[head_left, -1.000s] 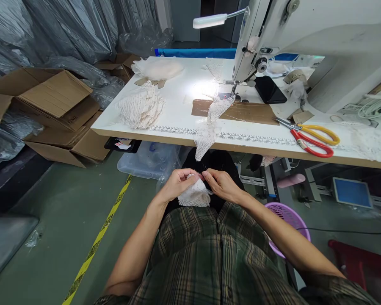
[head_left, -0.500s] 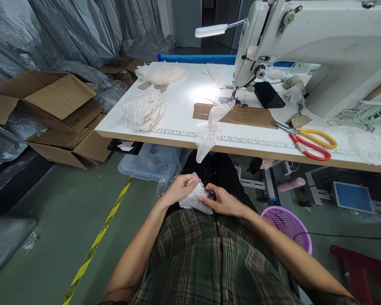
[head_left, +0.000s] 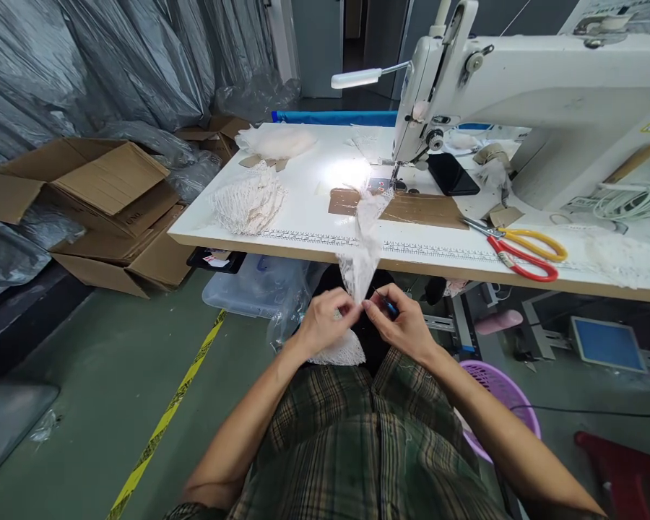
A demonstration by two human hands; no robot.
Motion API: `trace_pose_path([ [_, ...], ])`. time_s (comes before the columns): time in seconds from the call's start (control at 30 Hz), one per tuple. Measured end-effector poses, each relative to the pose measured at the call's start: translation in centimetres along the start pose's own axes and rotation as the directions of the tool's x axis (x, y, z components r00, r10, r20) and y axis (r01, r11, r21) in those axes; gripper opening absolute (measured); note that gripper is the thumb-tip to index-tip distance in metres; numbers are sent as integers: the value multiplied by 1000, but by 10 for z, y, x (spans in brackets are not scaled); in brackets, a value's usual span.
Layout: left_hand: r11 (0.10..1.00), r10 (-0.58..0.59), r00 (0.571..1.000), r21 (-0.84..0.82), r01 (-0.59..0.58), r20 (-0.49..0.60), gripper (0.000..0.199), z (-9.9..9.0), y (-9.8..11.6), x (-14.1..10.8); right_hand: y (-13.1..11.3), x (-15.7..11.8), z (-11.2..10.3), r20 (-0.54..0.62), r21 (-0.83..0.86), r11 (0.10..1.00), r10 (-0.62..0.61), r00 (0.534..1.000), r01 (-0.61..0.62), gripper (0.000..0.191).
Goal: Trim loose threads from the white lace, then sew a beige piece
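White lace (head_left: 360, 263) runs from the sewing machine's needle area over the table edge down to my two hands. My left hand (head_left: 328, 318) pinches its lower end, and a further piece of white lace (head_left: 342, 352) hangs below that hand over my lap. Close beside it, my right hand (head_left: 401, 321) has thumb and fingertips together at the lace, with a small dark blue tool (head_left: 388, 306) held in the same hand. The tool's tip is too small to make out.
The white sewing machine (head_left: 520, 94) stands on the table (head_left: 303, 249). Red-and-yellow scissors (head_left: 523, 249), a black phone (head_left: 453, 174) and a lace pile (head_left: 249, 201) lie there. Cardboard boxes (head_left: 108, 180) are at the left, a purple basket (head_left: 501, 386) at the lower right.
Both hands have moved up towards the table edge and closer together. The strip hanging from the machine now reaches my fingers and is drawn down straighter. The camera view has tilted up slightly.
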State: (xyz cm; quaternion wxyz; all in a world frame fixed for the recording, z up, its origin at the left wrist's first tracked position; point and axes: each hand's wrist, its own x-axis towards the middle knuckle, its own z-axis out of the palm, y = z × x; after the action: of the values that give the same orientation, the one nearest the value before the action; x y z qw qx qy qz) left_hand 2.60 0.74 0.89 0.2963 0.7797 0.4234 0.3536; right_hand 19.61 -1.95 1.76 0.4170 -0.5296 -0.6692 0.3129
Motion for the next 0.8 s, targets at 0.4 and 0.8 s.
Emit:
trace_pose_path([
  [0.4, 940, -85, 995, -337, 61, -57, 45, -16, -12, -8, -1, -13, 7, 147, 55, 985, -172, 974, 166, 17],
  [0.8, 587, -353, 869, -642, 494, 347, 24, -13, -11, -27, 7, -20, 1, 368, 124, 991, 6, 930, -55, 41],
])
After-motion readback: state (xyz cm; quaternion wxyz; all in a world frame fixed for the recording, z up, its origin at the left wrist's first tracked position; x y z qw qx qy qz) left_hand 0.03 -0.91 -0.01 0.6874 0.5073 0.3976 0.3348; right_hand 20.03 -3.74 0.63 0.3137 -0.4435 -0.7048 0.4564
